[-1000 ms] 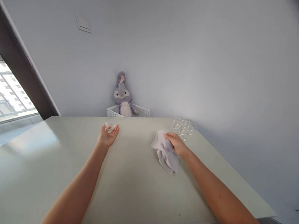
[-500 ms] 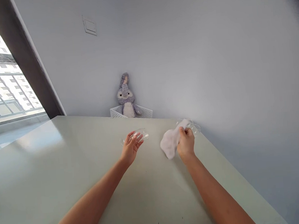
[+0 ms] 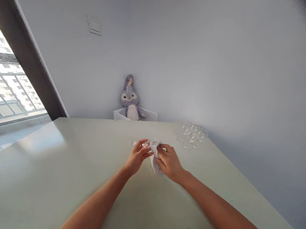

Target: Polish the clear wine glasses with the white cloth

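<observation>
My left hand (image 3: 136, 159) is closed around a clear stemmed glass (image 3: 134, 142), which lies sideways above the table with its foot toward the left. Fingers and cloth cover much of the glass. In my right hand (image 3: 169, 162) is a white cloth (image 3: 156, 165), pressed at the glass's right end, where the rim seems to be. Part of the cloth hangs down between the two hands. Whether any of it is inside the bowl I cannot tell.
Several clear stemmed glasses (image 3: 192, 134) stand together at the table's right back edge. Behind the pale table (image 3: 95, 187), a grey plush rabbit (image 3: 130, 100) sits in a white perforated basket (image 3: 151, 116). A wall runs along the right, and a window is at the left.
My right hand has brought the cloth leftward from in front of the standing glasses to the held glass. The left hand has shifted slightly right and lower, keeping its hold.
</observation>
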`<state>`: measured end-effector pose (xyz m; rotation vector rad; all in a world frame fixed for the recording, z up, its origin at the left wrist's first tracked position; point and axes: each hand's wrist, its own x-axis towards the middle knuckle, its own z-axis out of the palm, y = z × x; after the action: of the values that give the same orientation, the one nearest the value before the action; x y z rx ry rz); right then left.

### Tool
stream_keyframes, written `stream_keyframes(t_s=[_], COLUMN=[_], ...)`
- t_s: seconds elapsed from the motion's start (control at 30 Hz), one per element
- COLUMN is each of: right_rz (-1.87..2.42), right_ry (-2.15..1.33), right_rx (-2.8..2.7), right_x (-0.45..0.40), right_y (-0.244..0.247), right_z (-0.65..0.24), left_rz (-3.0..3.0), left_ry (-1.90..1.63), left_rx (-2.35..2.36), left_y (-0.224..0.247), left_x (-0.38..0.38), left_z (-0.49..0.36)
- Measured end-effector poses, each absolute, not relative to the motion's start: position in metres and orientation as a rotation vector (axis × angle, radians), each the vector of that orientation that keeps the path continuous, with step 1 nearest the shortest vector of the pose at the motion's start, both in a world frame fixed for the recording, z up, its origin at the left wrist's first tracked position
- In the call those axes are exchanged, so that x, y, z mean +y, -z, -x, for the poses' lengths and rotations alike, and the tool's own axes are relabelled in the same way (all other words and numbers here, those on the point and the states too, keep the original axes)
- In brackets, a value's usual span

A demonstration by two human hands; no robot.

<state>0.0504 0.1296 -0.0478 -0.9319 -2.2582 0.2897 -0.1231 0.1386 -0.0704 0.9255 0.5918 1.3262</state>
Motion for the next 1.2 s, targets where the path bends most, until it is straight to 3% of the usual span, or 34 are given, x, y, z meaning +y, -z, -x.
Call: stream_keyframes(t_s=[0.1,0.3,0.4,0.5,0.7,0.97,1.2], right_rz=[0.840,0.846,0.726,0.688,0.969,0.822,1.042], right_ry=[-0.425,-1.494,-1.728,-1.681,-1.019,-1.590,-0.931], right_rx=[-2.256,-1.437,-1.045,-1.146,-1.843,-1.333,-1.787], right_x=[0.129,0.122,0.121,0.117,0.114,0.122,0.109], right_y=[0.065,0.093,0.092,0.090,0.102,0.081,0.085], right_z=[-0.056,-0.049,-0.044,-0.043,-0.045,-0.056,-0.052], left_rz=[-1.002,-1.372,-1.417,-1.434,-1.451,-1.437,-1.306], left_ry=[-1.247,-1.200,-1.125,-1.105,-1.023,-1.108,-0.981], left_rx=[0.672,0.886,0.797,0.817,1.111,0.729,0.974], left_y=[0.075,0.074,0.066,0.065,0.074,0.060,0.064], left_x=[0.137,0.133,0.130,0.130,0.133,0.123,0.120], left_z=[0.117,0.113,0.116,0.115,0.114,0.113,0.103])
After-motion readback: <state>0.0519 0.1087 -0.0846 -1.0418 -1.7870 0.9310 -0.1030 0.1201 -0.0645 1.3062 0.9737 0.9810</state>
